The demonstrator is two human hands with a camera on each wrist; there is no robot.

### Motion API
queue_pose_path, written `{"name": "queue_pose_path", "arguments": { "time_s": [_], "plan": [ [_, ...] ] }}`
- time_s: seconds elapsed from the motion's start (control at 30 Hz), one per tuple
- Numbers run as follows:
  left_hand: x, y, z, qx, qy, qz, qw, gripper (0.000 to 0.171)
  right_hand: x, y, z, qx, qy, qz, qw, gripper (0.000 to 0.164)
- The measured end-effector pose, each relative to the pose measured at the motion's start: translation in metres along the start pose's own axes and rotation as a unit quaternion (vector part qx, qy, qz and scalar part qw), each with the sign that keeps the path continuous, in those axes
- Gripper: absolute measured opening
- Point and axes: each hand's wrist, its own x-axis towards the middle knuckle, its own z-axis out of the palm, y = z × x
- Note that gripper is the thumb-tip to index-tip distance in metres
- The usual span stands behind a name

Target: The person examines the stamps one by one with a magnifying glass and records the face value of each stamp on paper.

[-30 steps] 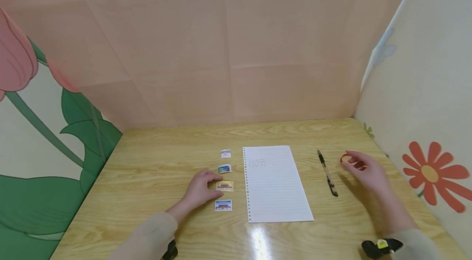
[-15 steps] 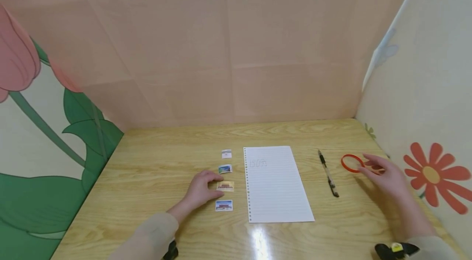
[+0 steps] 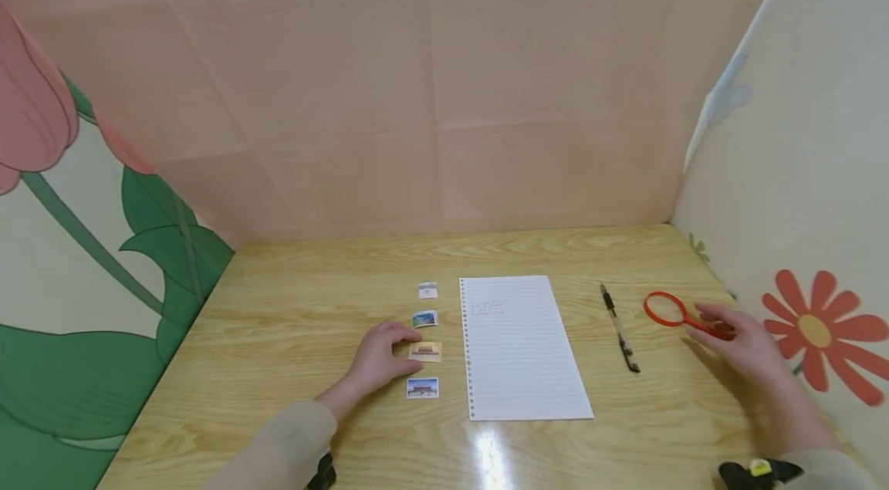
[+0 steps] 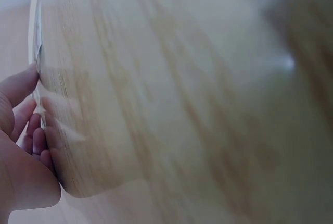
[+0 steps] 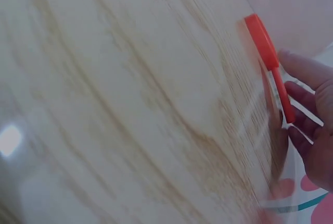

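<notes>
In the head view my left hand [image 3: 375,357] rests on the table, thumb and forefinger spread at the left edge of a yellowish stamp [image 3: 427,353]. A blue stamp with a building [image 3: 422,388] lies just below it. Above are a blue-green stamp [image 3: 425,319] and a small pale stamp [image 3: 427,290]. At the right, a red magnifying glass [image 3: 694,322] lies on the table, lens end pointing left. My right hand [image 3: 746,343] is over its handle, thumb and fingers apart. The right wrist view shows the loose fingers beside the red handle [image 5: 282,96].
A lined sheet [image 3: 524,359] with faint handwriting near its top lies mid-table. Between sheet and magnifying glass is a black-capped pen [image 3: 620,329]. Patterned walls [image 3: 826,189] border the wooden table [image 3: 278,336] at both sides and a plain pinkish one stands behind.
My right hand has moved right and back off the red ring, so the whole lens rim and part of the handle show. The left hand stays at the yellowish stamp.
</notes>
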Motion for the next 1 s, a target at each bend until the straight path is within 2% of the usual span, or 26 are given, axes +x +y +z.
{"name": "queue_pose_path", "arguments": {
  "time_s": [0.17,0.47,1.0],
  "plan": [
    [0.001,0.000,0.000,-0.006,-0.002,-0.009,0.9999,0.040,-0.001,0.005,-0.003,0.015,-0.011,-0.010,1.000,0.053],
    [0.000,0.000,0.001,-0.007,-0.004,-0.017,0.9998,0.040,-0.002,0.012,-0.010,0.014,-0.058,0.023,0.998,0.056],
    [0.001,-0.004,0.001,-0.009,-0.001,-0.008,0.9999,0.040,-0.001,0.025,-0.011,0.032,-0.043,0.024,0.998,0.051]
  ]
}}
